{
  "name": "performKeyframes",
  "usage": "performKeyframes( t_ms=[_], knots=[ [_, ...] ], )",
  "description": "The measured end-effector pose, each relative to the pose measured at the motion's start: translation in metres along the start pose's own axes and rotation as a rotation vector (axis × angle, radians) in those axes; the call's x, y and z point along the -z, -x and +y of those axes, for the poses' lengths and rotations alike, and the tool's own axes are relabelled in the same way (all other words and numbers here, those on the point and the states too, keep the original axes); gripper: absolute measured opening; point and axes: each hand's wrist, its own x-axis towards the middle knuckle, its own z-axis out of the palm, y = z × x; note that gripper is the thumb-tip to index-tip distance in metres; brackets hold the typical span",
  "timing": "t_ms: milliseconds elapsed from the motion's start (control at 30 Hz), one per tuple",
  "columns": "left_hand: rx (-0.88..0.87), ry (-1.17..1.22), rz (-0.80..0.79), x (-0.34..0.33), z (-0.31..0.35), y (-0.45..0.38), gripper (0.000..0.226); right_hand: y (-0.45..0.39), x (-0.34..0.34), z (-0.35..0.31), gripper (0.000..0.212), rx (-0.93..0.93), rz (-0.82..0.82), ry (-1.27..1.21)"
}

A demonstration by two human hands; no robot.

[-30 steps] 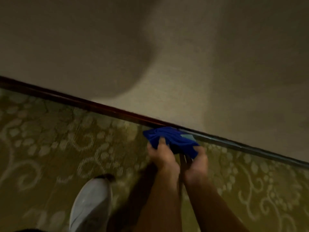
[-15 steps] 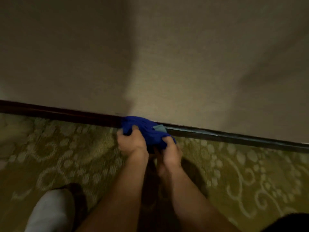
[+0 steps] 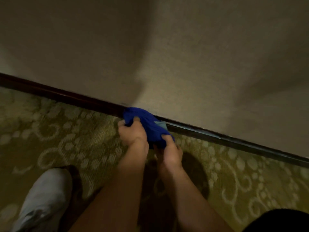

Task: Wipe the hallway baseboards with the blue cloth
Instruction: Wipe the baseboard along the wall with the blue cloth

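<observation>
A bunched blue cloth (image 3: 145, 123) with a small pale label presses against the dark wooden baseboard (image 3: 66, 96), which runs diagonally from the upper left to the lower right along the foot of a beige wall. My left hand (image 3: 133, 133) grips the cloth's left part, thumb on top. Just to its right, my right hand (image 3: 170, 152) holds the cloth's lower right end. Both forearms reach in from the bottom of the view. The stretch of baseboard behind the cloth is hidden.
Green carpet (image 3: 50, 131) with a pale floral scroll pattern covers the floor. My white shoe (image 3: 43, 201) stands at the lower left, close to my left forearm. A dark garment (image 3: 280, 221) shows at the bottom right corner. The beige wall (image 3: 167, 56) fills the upper half.
Both hands and the cloth have slid left along the baseboard. The view has tilted and shifted, and the white shoe sits nearer the lower left corner.
</observation>
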Motion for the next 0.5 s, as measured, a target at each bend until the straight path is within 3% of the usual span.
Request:
performKeyframes(
  t_ms=[133,233,367,500],
  knots=[
    [0.071,-0.085,-0.163,-0.012,-0.017,0.036,0.017,-0.009,0.021,-0.014,0.037,0.076,0.261,-0.142],
    [0.073,-0.062,-0.117,-0.011,-0.01,0.029,0.015,-0.008,0.018,-0.013,0.047,0.1,0.176,-0.047],
    [0.041,0.058,0.06,-0.004,0.006,-0.005,0.024,0.004,0.004,-0.002,0.013,0.069,-0.086,0.145],
    [-0.075,-0.073,0.007,-0.013,-0.012,0.006,0.016,0.001,0.019,-0.005,0.02,0.006,0.039,-0.003]
  ],
)
